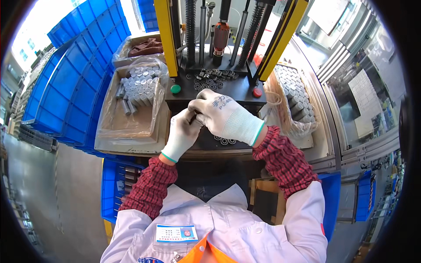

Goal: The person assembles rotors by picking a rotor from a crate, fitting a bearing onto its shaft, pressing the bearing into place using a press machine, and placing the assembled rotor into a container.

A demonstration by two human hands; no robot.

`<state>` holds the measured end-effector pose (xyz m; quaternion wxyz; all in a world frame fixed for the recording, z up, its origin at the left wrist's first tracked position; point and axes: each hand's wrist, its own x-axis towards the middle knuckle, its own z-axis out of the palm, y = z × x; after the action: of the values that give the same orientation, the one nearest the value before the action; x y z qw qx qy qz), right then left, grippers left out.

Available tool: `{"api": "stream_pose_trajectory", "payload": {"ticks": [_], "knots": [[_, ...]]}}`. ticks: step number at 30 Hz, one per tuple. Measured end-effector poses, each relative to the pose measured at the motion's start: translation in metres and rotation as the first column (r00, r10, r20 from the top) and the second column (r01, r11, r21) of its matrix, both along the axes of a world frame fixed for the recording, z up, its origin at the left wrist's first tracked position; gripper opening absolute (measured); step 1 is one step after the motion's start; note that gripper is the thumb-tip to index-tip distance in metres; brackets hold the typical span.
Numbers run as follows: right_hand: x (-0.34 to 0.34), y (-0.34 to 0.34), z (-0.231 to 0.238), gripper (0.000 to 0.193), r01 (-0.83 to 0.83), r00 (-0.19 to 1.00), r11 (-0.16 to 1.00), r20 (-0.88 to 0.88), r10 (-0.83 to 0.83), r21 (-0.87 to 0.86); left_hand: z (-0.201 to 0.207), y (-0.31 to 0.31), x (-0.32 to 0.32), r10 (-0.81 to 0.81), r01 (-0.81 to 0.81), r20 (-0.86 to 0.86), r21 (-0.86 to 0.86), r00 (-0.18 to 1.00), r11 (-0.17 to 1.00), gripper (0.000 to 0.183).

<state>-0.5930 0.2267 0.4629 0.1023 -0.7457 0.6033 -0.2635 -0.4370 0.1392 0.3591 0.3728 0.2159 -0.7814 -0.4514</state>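
Note:
In white coated gloves, my left hand (pixel 181 135) and my right hand (pixel 224 115) meet in front of a black press. The fingers of both are closed and pinched together; whatever lies between them is hidden. Small ring-shaped bearings (pixel 213 81) lie scattered on the press's black plate (pixel 186 97), just beyond my hands. More bearings (pixel 225 141) sit below my right hand, partly covered by it. Upright in the press stands a motor armature (pixel 221 37) with copper-coloured windings, farther away than the loose bearings.
A green button (pixel 175 89) and a red button (pixel 257 92) flank the plate, beside yellow posts (pixel 167 39). Plastic-lined boxes hold metal cylinders (pixel 142 84) on the left and more cylinders (pixel 296 92) on the right. Blue crates (pixel 72 81) are stacked at left; a blue bin (pixel 108 186) sits below.

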Motion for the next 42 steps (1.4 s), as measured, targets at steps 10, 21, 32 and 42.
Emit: {"api": "stream_pose_trajectory", "payload": {"ticks": [10,21,32,42], "knots": [[0.028,-0.026,-0.027,0.028,0.251,0.923,0.964,-0.323,-0.21,0.088,-0.055,-0.005,-0.009,-0.054,0.114,-0.256,0.226,0.965,0.967,0.059],[-0.053,-0.073,-0.012,0.065,0.278,0.938,0.882,-0.088,-0.334,-0.381,-0.04,0.0,-0.001,0.055,-0.054,-0.012,0.036,0.998,0.998,0.053],[-0.155,-0.208,0.022,0.045,0.52,0.798,0.641,0.054,-0.6,-0.564,-0.051,-0.001,0.008,0.074,-0.02,-0.128,0.378,0.989,0.926,0.041],[-0.074,0.162,0.014,0.018,0.456,0.752,0.21,0.247,-0.611,-0.865,-0.066,-0.016,0.018,0.038,-0.032,0.06,-0.097,0.997,0.995,0.045]]}}
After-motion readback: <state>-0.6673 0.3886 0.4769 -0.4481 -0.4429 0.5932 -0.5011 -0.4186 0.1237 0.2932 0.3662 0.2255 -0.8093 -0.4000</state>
